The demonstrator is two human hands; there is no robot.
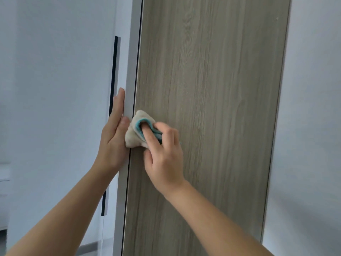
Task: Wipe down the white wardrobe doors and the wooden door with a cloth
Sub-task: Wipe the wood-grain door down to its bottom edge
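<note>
Right hand clutches cloth against wooden door; left hand flat, fingers straight, just beside cloth.

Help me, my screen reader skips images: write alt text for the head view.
The right hand presses a bunched cream and teal cloth against the left edge of a wooden door. The left hand rests flat on the white panel beside it.
</note>
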